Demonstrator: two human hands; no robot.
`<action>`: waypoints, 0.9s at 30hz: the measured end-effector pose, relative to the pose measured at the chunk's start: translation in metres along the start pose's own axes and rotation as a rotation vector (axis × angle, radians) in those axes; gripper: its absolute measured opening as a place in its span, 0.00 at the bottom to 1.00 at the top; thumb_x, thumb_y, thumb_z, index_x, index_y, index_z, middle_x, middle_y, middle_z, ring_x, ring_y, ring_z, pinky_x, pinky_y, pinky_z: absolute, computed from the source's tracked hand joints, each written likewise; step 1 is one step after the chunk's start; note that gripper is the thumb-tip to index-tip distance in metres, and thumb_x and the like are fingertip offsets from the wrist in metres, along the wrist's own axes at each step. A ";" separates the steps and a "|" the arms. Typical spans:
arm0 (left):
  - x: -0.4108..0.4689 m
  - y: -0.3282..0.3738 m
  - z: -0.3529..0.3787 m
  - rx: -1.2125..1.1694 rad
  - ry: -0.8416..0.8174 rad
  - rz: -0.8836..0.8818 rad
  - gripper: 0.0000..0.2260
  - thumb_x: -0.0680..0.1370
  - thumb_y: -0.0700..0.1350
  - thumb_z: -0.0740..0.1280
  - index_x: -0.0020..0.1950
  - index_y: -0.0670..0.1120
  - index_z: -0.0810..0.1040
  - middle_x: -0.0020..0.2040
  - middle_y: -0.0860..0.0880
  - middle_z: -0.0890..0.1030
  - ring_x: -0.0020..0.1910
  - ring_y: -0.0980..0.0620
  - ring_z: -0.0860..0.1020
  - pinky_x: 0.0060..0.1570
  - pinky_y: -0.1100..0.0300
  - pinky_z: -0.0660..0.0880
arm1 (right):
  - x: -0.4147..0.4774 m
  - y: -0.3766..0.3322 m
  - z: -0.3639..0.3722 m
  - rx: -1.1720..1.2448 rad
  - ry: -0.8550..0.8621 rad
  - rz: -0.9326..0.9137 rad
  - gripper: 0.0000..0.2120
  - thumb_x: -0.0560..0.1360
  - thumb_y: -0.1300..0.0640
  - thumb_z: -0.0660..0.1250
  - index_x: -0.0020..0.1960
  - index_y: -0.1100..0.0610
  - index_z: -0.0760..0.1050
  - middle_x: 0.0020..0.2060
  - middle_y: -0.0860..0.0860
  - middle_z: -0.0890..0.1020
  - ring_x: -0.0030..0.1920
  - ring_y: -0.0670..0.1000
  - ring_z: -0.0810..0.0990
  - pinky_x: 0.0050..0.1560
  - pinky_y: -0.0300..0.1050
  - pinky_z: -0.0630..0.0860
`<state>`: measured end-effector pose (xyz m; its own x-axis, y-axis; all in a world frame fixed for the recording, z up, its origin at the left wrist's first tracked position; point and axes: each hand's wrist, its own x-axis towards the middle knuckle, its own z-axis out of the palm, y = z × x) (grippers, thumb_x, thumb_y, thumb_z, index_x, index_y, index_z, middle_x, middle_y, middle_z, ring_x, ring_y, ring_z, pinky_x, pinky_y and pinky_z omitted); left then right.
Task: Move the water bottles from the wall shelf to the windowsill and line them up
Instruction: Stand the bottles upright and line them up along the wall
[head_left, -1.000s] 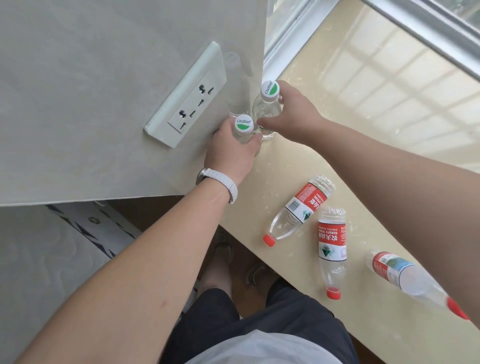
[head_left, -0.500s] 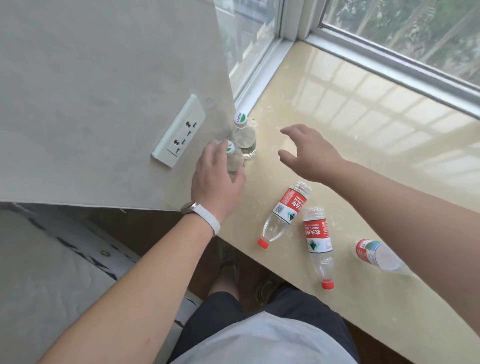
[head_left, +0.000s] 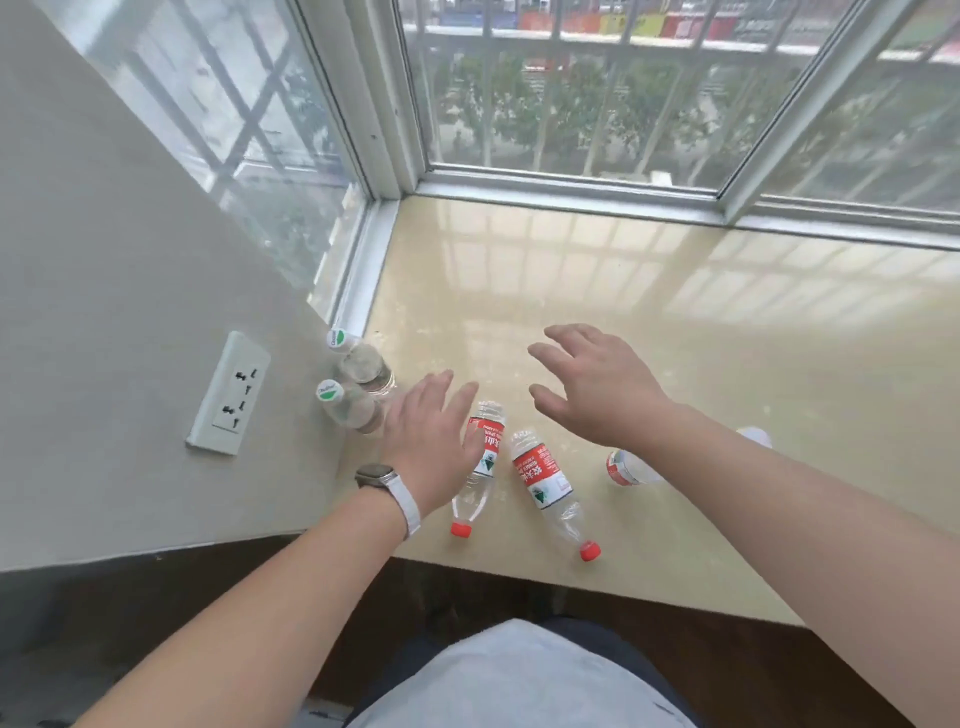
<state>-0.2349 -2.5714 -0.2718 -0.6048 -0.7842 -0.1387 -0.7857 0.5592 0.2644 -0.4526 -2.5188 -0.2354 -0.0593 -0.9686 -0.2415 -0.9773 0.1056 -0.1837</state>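
Two small clear bottles with green-and-white caps stand upright against the left wall, the far one (head_left: 363, 364) and the near one (head_left: 348, 408). Three red-labelled bottles lie on the beige windowsill (head_left: 649, 322): a left one (head_left: 480, 467), a middle one (head_left: 545, 483), and a right one (head_left: 626, 467) mostly hidden by my right forearm. My left hand (head_left: 431, 441), fingers straight, hovers over the left lying bottle and holds nothing. My right hand (head_left: 597, 384) hangs above the sill with spread fingers, holding nothing.
A white wall socket (head_left: 228, 395) sits on the grey wall to the left. Window frames (head_left: 571, 187) border the sill at the back and left. The sill's front edge (head_left: 597, 582) drops to a dark floor.
Both hands have let go of the two upright bottles and pulled back to the right, over the lying bottles. The view has tilted up toward the window.
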 end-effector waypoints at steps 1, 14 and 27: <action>0.002 0.010 0.002 -0.001 -0.003 0.043 0.22 0.75 0.53 0.68 0.68 0.49 0.77 0.69 0.41 0.76 0.68 0.39 0.73 0.65 0.42 0.69 | -0.011 0.006 -0.001 0.008 0.016 0.035 0.26 0.79 0.40 0.55 0.73 0.51 0.67 0.74 0.54 0.67 0.74 0.56 0.62 0.70 0.52 0.61; 0.023 0.114 0.040 -0.004 -0.154 0.445 0.24 0.74 0.55 0.59 0.67 0.48 0.78 0.66 0.39 0.77 0.64 0.37 0.76 0.58 0.42 0.74 | -0.137 0.080 0.025 0.119 0.075 0.439 0.26 0.74 0.40 0.56 0.63 0.55 0.78 0.64 0.58 0.78 0.64 0.61 0.75 0.63 0.57 0.71; 0.026 0.156 0.093 0.066 -0.359 0.421 0.28 0.79 0.57 0.61 0.79 0.56 0.60 0.77 0.45 0.64 0.75 0.44 0.63 0.70 0.48 0.64 | -0.179 0.140 0.079 0.156 0.063 0.600 0.27 0.78 0.39 0.59 0.73 0.50 0.67 0.74 0.53 0.67 0.73 0.55 0.64 0.69 0.51 0.62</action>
<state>-0.3850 -2.4791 -0.3232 -0.8655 -0.3552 -0.3531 -0.4662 0.8291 0.3086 -0.5631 -2.3127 -0.2930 -0.6056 -0.7411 -0.2899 -0.7289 0.6628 -0.1715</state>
